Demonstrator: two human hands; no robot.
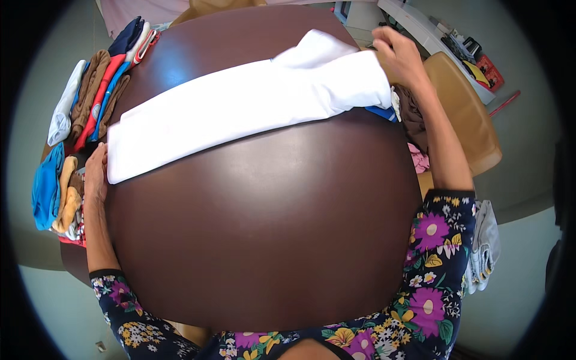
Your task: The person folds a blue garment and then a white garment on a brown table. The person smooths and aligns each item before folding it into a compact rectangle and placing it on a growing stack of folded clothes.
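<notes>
A white folded garment (252,99) lies lengthwise across the dark brown table (270,216), slanting up to the right. Its left part is flat and layered, while the right end is wrinkled, with a loose flap (315,49) sticking out at the far side. My left hand (96,173) is at the garment's left end; its fingertips are partly hidden there, so a grip cannot be made out. Just past the right end is my right hand (400,54), slightly blurred, its fingers bent and apart, with nothing seen in them.
Folded clothes in several colours (96,94) line the table's left side, with a blue bundle (48,186) nearer me. Tan chairs (463,108) stand at the right, one holding brown cloth (411,114). Grey clothing (483,247) hangs beside my right sleeve. A white desk (418,27) bears small items.
</notes>
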